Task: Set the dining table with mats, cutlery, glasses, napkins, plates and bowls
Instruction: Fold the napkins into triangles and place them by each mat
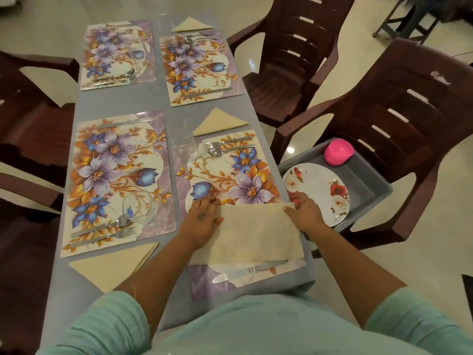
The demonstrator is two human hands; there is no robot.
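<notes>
Both hands work a beige napkin (252, 233) spread over the floral mat (225, 175) at the desk's (163, 103) near right corner; the left hand (204, 217) lies flat on its left side; the right hand (305, 212) pinches its far right corner.

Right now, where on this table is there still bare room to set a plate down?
The flowered middles of the near-left mat and both far mats, between their cutlery. A bare grey strip separates near and far mats. The near-right mat is crowded: both hands hold a napkin on it.
</notes>
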